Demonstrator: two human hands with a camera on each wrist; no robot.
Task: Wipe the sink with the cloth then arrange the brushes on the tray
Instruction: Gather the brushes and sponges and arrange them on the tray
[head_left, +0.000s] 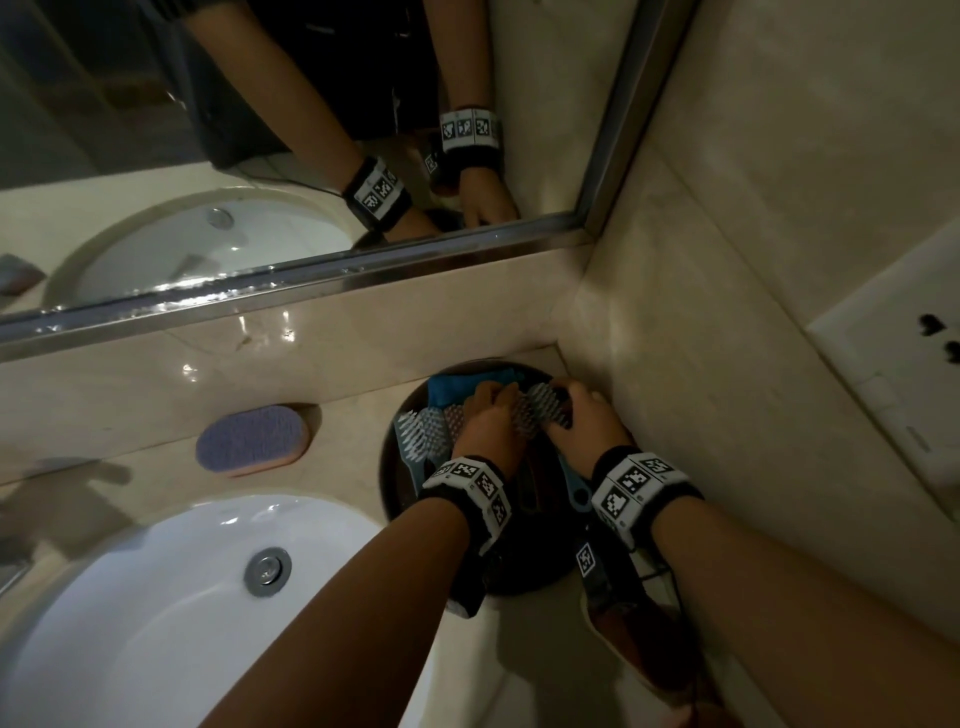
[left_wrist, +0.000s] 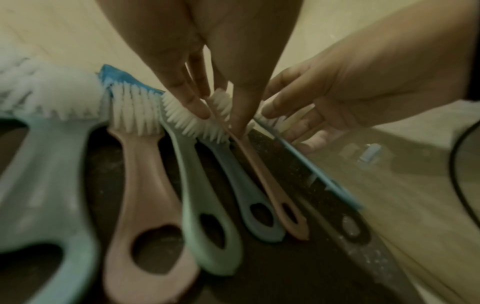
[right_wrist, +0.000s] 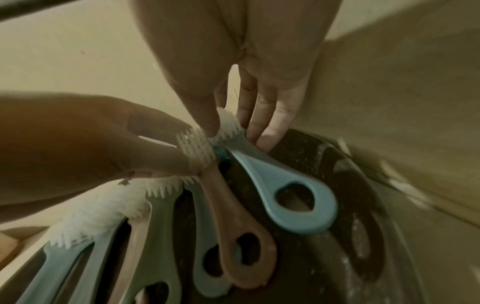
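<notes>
A dark round tray sits in the counter's corner with several long-handled brushes lying side by side in it, bristle heads away from me. A folded blue cloth lies at the tray's far edge. My left hand pinches the bristle head of a small pink brush. Beside it, my right hand pinches the head of a light blue brush, whose handle rests on the tray. The two hands nearly touch over the right half of the tray.
The white sink with its metal drain lies to the left. A purple oval sponge rests against the backsplash. A mirror runs above it, and a tiled wall with a socket closes the right side.
</notes>
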